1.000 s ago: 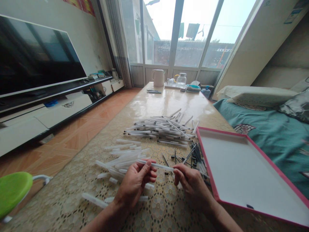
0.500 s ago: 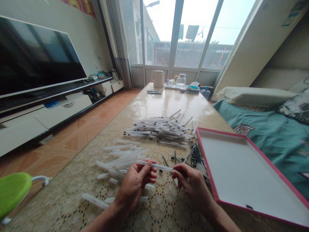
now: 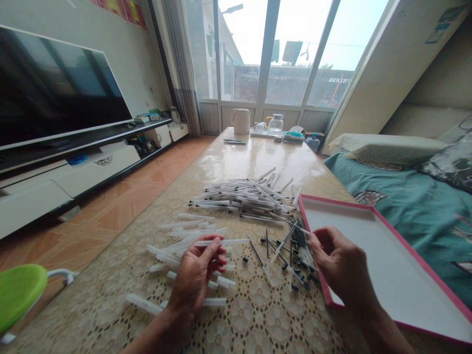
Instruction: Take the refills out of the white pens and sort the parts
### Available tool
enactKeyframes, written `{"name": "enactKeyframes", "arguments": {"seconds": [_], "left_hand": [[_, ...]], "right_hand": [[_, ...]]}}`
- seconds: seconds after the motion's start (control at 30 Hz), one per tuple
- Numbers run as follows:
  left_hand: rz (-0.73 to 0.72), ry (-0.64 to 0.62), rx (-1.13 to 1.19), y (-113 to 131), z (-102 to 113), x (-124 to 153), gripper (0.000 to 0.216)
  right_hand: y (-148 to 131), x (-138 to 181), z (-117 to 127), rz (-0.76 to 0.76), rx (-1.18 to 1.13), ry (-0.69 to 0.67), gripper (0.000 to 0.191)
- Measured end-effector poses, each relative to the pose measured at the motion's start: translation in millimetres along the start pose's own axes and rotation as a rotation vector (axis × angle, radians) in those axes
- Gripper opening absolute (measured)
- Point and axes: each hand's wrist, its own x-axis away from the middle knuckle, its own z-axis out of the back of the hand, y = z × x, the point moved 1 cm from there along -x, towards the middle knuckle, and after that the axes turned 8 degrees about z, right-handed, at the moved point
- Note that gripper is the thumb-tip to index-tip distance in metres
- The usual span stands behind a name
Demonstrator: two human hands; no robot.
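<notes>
My left hand (image 3: 201,268) pinches a translucent white pen barrel (image 3: 236,242) between thumb and fingers, its far end pointing right. My right hand (image 3: 337,260), over the edge of the pink-rimmed box lid, grips the end of a thin pen refill (image 3: 289,221) that slants up to the left. Loose white barrels (image 3: 184,233) lie around and beneath my left hand. Close to my right hand is a heap of dark refills and small black plugs (image 3: 295,246). Farther back lies a pile of white pens with dark ends (image 3: 243,194).
The pink-rimmed box lid (image 3: 416,265) lies at the right. A beige kettle (image 3: 241,121), a glass jug (image 3: 276,125) and a tissue pack (image 3: 294,136) stand at the table's far end. A green stool (image 3: 22,295) is at the left, a bed (image 3: 398,206) at the right.
My right hand has moved right and slightly up, away from the barrel, and now has a refill in it. My left hand has shifted a little left, still holding the barrel.
</notes>
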Motion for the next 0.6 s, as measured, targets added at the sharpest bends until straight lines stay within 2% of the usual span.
{"name": "enactKeyframes", "arguments": {"seconds": [0.07, 0.17, 0.23, 0.3, 0.43, 0.5, 0.6], "left_hand": [[-0.042, 0.024, -0.072, 0, 0, 2, 0.029], [-0.119, 0.068, -0.135, 2, 0, 3, 0.041], [-0.173, 0.093, -0.124, 4, 1, 4, 0.051], [-0.238, 0.116, -0.105, 5, 1, 4, 0.060], [-0.334, 0.126, -0.105, 3, 2, 5, 0.063], [-0.325, 0.098, -0.113, 0, 2, 5, 0.057], [-0.279, 0.053, -0.139, -6, 1, 4, 0.051]], "right_hand": [[1, 2, -1, -0.048, 0.259, 0.103, 0.013], [0, 5, -8, -0.084, 0.426, 0.111, 0.018], [-3, 6, -13, -0.092, 0.369, 0.084, 0.022], [-11, 7, -19, -0.063, 0.202, 0.040, 0.017], [-36, 8, -36, 0.075, -0.174, -0.165, 0.015], [-49, 5, -46, 0.160, -0.158, -0.278, 0.011], [-62, -13, -57, 0.296, 0.083, -0.377, 0.011]]}}
